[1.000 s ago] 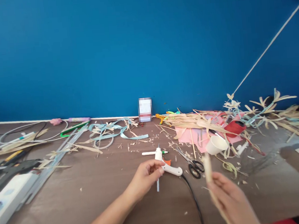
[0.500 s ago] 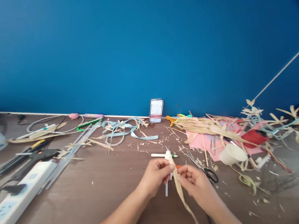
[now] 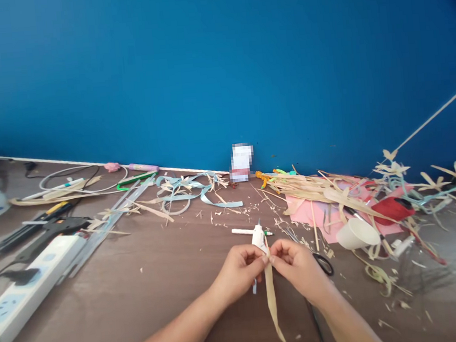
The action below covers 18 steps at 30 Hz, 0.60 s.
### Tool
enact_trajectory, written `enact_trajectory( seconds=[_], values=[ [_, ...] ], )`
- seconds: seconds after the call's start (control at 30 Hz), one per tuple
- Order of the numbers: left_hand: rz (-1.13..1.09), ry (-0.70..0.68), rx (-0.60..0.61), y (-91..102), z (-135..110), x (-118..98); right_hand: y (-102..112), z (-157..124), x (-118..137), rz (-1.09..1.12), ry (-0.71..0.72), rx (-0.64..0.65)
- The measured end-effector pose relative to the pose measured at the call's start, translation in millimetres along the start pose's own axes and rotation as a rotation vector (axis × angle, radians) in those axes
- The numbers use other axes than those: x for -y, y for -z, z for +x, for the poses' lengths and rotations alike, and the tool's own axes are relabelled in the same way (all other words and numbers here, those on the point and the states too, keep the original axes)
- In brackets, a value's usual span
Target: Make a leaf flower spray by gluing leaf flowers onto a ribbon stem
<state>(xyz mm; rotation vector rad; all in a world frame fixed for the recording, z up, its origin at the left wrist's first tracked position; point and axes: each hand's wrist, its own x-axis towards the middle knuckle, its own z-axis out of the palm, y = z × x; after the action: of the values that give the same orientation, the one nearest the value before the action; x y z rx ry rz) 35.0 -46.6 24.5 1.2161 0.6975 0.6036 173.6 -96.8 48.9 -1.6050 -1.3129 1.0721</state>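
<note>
Both hands meet at the middle of the brown table (image 3: 150,284). My left hand (image 3: 239,272) and my right hand (image 3: 296,267) each pinch the top of a pale dried leaf strip (image 3: 272,300) that hangs down between them toward the near edge. Right behind the fingertips lies a white glue gun (image 3: 258,237), nozzle pointing away, partly hidden by the hands. Its black cord (image 3: 313,320) runs beside my right forearm. Black-handled scissors (image 3: 323,263) lie just right of my right hand.
A white paper cup (image 3: 356,233) lies tipped on pink paper (image 3: 315,217) among dried leaf strips and straw flowers (image 3: 444,184) at the right. A white power strip (image 3: 26,287), black tools (image 3: 37,233), cables and pale blue ribbon (image 3: 198,192) lie at the left. A blue wall rises behind.
My right hand came in from the lower right with the leaf strip to meet my left hand at the glue gun. Both hands now pinch the strip's top, and the strip hangs straighter.
</note>
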Motion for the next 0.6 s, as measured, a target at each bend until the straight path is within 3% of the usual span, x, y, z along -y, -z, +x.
enact_trajectory(
  seconds=[0.3,0.47,0.6],
  values=[
    [0.073,-0.028,-0.088,-0.6,3.0,8.6,-8.7,-1.2,2.6,-0.245,-0.001,-0.045],
    [0.175,-0.114,-0.133,0.4,1.3,5.8,-13.2,-4.8,0.8,-0.409,0.056,-0.111],
    [0.216,-0.141,-0.135,-2.0,-0.9,7.3,-14.7,-10.2,-1.0,-0.411,0.053,-0.139]
  ],
)
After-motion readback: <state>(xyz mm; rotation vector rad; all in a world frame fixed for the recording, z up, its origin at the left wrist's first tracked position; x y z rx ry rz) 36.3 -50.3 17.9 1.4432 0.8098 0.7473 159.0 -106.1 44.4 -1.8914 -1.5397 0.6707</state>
